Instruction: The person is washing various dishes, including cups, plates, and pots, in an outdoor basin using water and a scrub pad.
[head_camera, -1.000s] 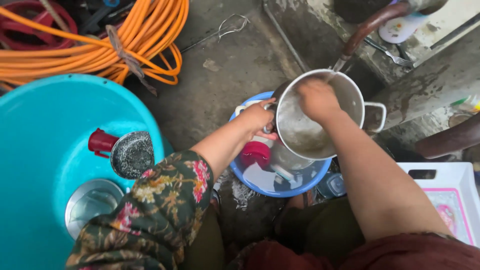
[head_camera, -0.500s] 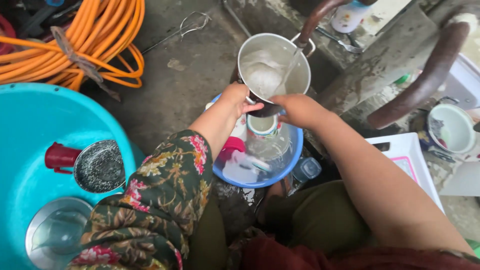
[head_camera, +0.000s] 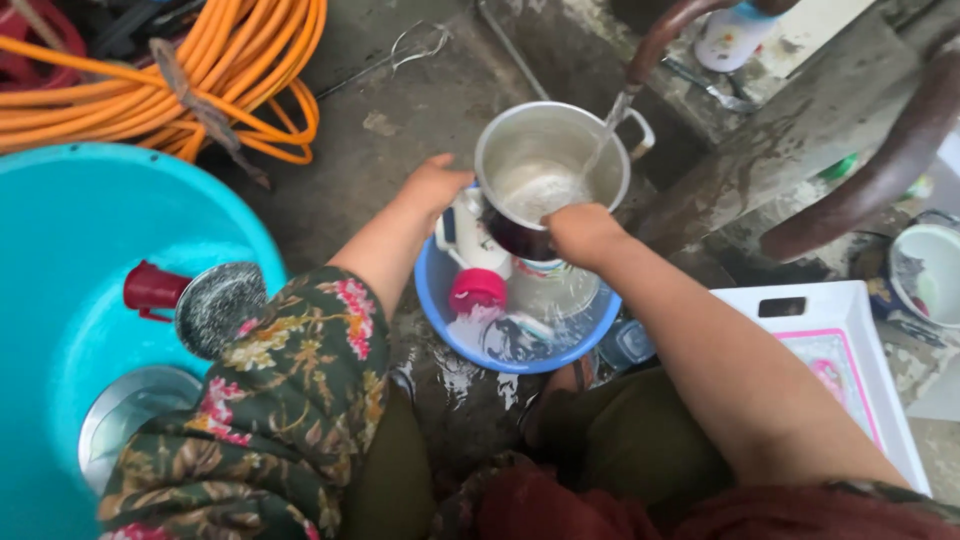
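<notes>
Right hand (head_camera: 580, 232) clenched on steel pot (head_camera: 548, 165) rim under tap stream, left hand (head_camera: 432, 190) cupping pot's side, forearms outstretched above blue basin (head_camera: 440, 300).

1. A wet, stained concrete floor (head_camera: 400, 130) is seen under flat daylight.
2. Coiled orange hose (head_camera: 150, 80) is piled at the upper left.
3. A large turquoise tub (head_camera: 60, 250) is set beside it.
4. A white tray (head_camera: 850, 350) is placed at the right.
</notes>
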